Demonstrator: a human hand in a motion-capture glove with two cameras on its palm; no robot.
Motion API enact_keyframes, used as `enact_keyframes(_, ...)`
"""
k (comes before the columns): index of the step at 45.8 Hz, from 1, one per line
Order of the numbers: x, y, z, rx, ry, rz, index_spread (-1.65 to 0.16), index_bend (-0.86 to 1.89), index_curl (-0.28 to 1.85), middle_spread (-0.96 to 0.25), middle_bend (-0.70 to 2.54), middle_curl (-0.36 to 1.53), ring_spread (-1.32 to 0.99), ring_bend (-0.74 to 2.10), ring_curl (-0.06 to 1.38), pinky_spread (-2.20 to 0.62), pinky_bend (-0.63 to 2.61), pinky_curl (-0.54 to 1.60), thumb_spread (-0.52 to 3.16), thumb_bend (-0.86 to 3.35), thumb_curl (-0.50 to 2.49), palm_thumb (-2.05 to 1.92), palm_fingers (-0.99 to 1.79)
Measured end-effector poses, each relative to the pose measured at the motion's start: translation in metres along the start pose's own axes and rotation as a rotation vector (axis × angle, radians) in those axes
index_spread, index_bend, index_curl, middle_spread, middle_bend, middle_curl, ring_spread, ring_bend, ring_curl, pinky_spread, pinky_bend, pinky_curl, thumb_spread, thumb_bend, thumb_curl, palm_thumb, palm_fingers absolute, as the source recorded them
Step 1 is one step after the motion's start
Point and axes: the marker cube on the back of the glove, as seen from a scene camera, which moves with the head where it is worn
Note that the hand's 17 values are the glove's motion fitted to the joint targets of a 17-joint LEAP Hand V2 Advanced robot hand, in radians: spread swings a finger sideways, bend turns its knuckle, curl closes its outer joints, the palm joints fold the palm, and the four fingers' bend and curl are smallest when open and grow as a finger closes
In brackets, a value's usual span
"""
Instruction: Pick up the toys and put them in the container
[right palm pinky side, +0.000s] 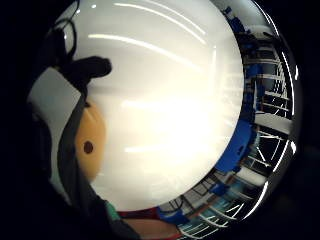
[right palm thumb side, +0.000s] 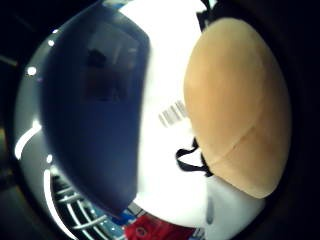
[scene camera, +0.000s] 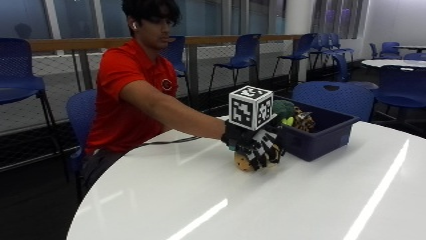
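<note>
Table (scene camera: 279, 200): white, round, glossy, with strip reflections across the top. Seated at far left edge: person in red shirt (scene camera: 126, 95), right arm stretched out over the surface.

Gloved right hand (scene camera: 256, 142): palm down, fingers curled round a tan soft toy (scene camera: 243, 162), clamped on it. Toy at or just above the tabletop, immediately left of the container; contact with the table not determinable. Tan surface with one dark round spot visible beside the glove in the little finger side palm view (right palm pinky side: 90, 142). Same toy filling much of the thumb side palm view as a smooth tan dome with a seam line (right palm thumb side: 237, 110).

Container (scene camera: 319, 131): dark blue plastic bin, standing on the table toward its far right part, just right of the gripping hand. Dark blue wall close to the palm in the thumb side view (right palm thumb side: 95, 115). Inside the bin: green toy (scene camera: 285, 111) and a yellow-and-black patterned toy (scene camera: 303, 121), both showing above the rim, side by side.

Barcode label (right palm thumb side: 172, 114) on a white surface between bin wall and held toy; bearer of the label not determinable.

Background: blue chairs (scene camera: 243, 50) and a railing along windows, well apart from the table.
</note>
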Motion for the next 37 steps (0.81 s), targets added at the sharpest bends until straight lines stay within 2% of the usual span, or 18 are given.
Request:
enact_keyframes(9, 0.022, 0.007, -0.050, 0.060, -0.057, 0.080, -0.39, 0.18, 0.20, -0.37, 0.67, 0.42, -0.42, 1.08, 0.42, -0.40, 1.06, 0.36, 1.00, 0.23, 0.55, 0.65, 0.99)
enact_keyframes(15, 0.008, 0.014, -0.104, 0.136, -0.089, 0.039, -0.40, 0.20, 0.23, -0.40, 0.70, 0.46, -0.46, 1.07, 0.44, -0.42, 1.03, 0.38, 0.84, 0.22, 0.62, 0.70, 1.01)
enact_keyframes(26, -0.107, 0.028, -0.180, 0.224, -0.101, -0.160, -0.43, 0.19, 0.28, -0.44, 0.72, 0.52, -0.49, 1.06, 0.47, -0.44, 1.00, 0.39, 0.64, 0.18, 0.71, 0.71, 1.01)
enact_keyframes(37, -0.217, 0.055, -0.202, 0.231, -0.130, -0.324, -0.44, 0.16, 0.31, -0.47, 0.70, 0.57, -0.51, 1.05, 0.49, -0.45, 1.02, 0.42, 0.55, 0.13, 0.78, 0.69, 0.92)
